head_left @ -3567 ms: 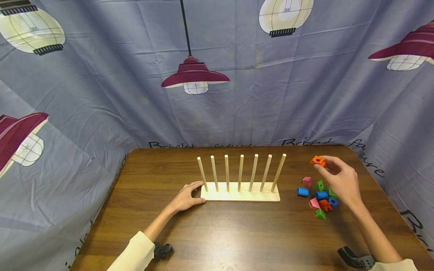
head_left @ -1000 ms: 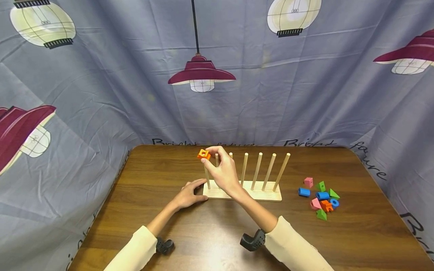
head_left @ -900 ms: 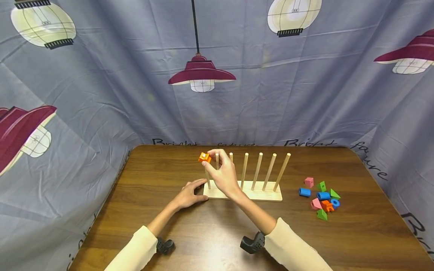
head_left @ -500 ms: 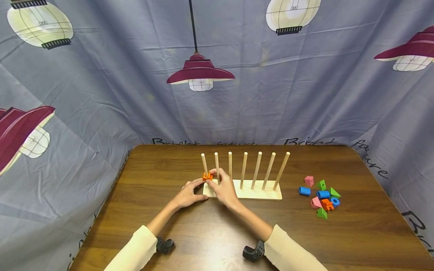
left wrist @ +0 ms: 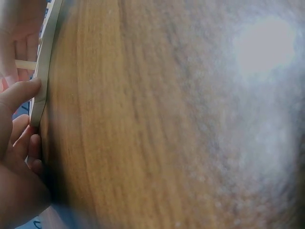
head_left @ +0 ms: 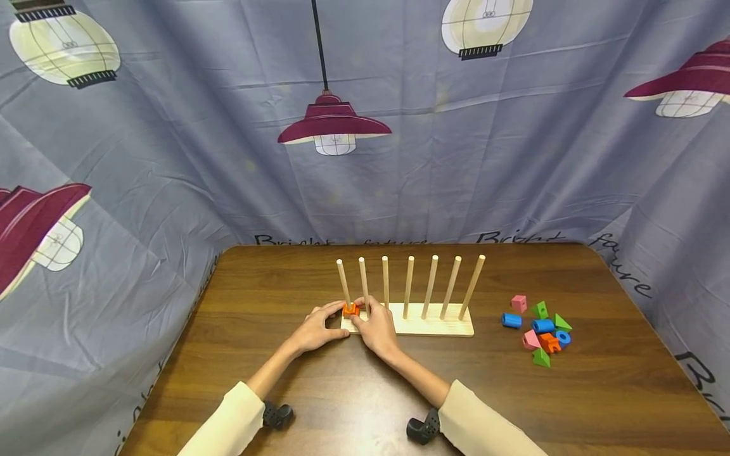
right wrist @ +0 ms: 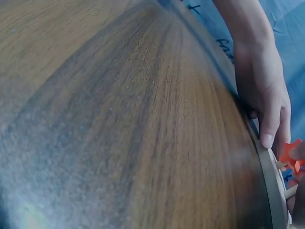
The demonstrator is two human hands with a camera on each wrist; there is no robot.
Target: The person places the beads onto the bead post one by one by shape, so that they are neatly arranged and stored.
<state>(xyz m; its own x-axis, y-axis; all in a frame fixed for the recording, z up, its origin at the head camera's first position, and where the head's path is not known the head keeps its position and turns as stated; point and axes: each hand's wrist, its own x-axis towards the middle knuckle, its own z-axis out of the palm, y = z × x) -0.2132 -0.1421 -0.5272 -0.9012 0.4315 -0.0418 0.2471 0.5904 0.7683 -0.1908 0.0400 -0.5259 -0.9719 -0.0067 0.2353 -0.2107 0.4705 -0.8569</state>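
A light wooden pegboard (head_left: 433,323) with a row of upright pegs stands on the table in the head view. My left hand (head_left: 312,329) grips its left end, thumb at the front edge and fingers toward the back. An orange notched bead (head_left: 351,310) is threaded on the leftmost peg, low down near the base. My right hand (head_left: 376,326) pinches this bead between thumb and fingers, reaching around the second peg. In the right wrist view the orange bead (right wrist: 290,155) shows star-like points, partly covered by the right fingers.
To the right on the brown table (head_left: 256,278) lies a loose group of beads: blue cylinders (head_left: 511,320), green triangles (head_left: 542,358), pink blocks (head_left: 531,340) and another orange notched bead (head_left: 550,343). A grey-blue curtain (head_left: 365,190) hangs behind the table's far edge.
My right hand has carried the orange bead from the right side over to the leftmost peg, threaded it on and slid it down toward the base. The left hand keeps its grip on the board.
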